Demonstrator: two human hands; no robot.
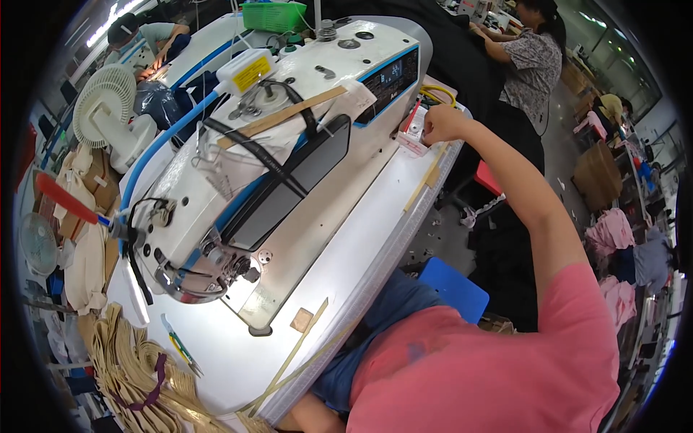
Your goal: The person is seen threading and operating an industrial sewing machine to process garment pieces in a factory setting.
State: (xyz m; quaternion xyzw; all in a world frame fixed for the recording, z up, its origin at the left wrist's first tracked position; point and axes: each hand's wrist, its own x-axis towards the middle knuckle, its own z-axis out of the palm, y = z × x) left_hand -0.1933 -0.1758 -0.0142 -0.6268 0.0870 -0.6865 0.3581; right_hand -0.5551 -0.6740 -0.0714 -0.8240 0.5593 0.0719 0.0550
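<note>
White-and-pink box (412,137) near the right corner of the white surface (354,252), our right hand (442,124) half-curled against it, any grip we cannot tell, our left hand hidden, its opening unseen.

The fingers (432,131) of the right hand (445,123) are partly hidden, and whatever they touch at the small box (412,146) is too small to tell. The left forearm (312,416) meets the lower edge, its hand unseen. That edge also crops the gold strips (137,364).
</note>
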